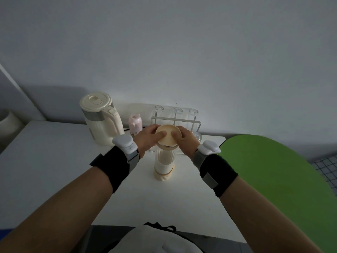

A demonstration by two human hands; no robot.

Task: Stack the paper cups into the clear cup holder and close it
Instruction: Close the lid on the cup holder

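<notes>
Cream plastic forms the round lid [168, 134], seen just above the centre of the head view, on top of the clear cup holder [165, 157]. The left hand [147, 139] grips the lid from its left edge, fingers [152, 129] curled round the rim and the thumb laid flat on the top face. The right hand [187, 142] grips the right edge the same way, its thumb also on top. The two thumb tips lie near each other but apart. I cannot tell whether the lid is fully seated.

The holder stands upright on the white table [54, 161], directly under both hands, its ribbed cream base toward the lower middle of the frame. White paper cups [163, 168] show through the clear wall in its lower part.

Left of the hands stands a cream kettle [100, 119]. Beside it is a pink bottle [135, 123] whose print is too dim to read. A wire rack [176, 119] holding glasses stands behind the hands. A green surface [273, 179] fills the right side.
</notes>
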